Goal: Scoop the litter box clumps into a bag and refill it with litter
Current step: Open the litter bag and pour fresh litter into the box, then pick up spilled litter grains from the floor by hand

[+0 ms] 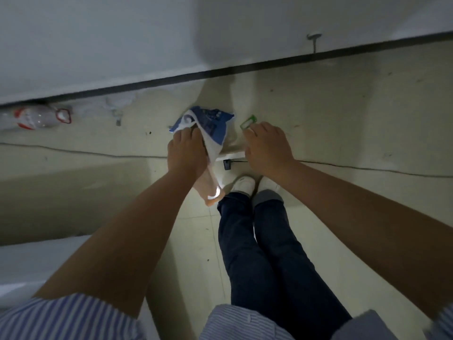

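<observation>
We are standing and looking straight down past our forearms at a pale tiled floor (343,119). Our left hand (187,153) is closed around the top of a blue and white bag (210,126), fingers curled over its crumpled mouth; the bag hangs from that grip, its printed part above the knuckles and a pale, pinkish lower part trailing below the wrist toward our shoes. Whether it holds litter or waste we cannot tell.

Our right hand (267,148) is just beside the left, apart from it, knuckles up and fingers bent downward. At its fingertips sits a small green handle-like loop (248,122); the fingers seem to be touching or pinching it, but the grip is hidden under the hand, so we cannot tell whether it is truly held or what it belongs to. Between the two hands, lower down, a white edge and a small dark object show on the floor.

Far out to the left of our left hand, against the base of the wall (98,45), lies a clear plastic bottle (36,117) with red markings. Below the hands are our dark jeans (264,253) and white shoes (242,184). No litter box shows.
</observation>
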Tool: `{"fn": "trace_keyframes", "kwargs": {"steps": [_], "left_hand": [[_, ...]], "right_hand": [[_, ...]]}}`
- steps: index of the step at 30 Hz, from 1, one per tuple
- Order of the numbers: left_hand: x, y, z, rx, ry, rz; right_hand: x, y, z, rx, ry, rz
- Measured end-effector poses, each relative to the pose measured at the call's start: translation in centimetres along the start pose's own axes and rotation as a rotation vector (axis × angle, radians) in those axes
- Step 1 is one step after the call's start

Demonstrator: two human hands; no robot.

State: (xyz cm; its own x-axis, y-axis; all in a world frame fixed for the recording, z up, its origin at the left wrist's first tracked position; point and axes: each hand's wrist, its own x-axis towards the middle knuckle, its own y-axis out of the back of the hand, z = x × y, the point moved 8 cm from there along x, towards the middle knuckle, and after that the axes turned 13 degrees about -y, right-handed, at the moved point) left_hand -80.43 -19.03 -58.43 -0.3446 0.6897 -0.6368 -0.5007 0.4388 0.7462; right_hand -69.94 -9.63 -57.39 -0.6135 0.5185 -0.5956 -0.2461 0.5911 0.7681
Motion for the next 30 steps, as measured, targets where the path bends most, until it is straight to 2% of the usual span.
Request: {"fn": "trace_keyframes", "kwargs": {"steps": [5, 11, 18, 24, 30], "left_hand": [[-0.2, 1.4, 7.0, 0.259, -0.294, -0.113], [-0.7, 2.9, 19.4, 0.531, -0.617, -0.138], [-6.7, -0.4, 34.8, 0.803, -0.981, -0.122], [-19.7, -11.0, 44.1, 1.042, -1.354, -0.248], [-36.2, -25.2, 49.2, 1.116, -1.613, -0.35]], "right_hand": [[-2.3, 2.4, 5.5, -0.06, -0.097, -0.073], [-10.0, 4.1, 14.4, 0.131, -0.432, 0.018], [-25.3, -0.8, 22.8, 0.45, -0.959, 0.107], [-42.8, -10.1, 26.4, 0.745, -1.371, 0.232], [-58.2, -22.5, 24.6, 1.027, -1.662, 0.276]]}}
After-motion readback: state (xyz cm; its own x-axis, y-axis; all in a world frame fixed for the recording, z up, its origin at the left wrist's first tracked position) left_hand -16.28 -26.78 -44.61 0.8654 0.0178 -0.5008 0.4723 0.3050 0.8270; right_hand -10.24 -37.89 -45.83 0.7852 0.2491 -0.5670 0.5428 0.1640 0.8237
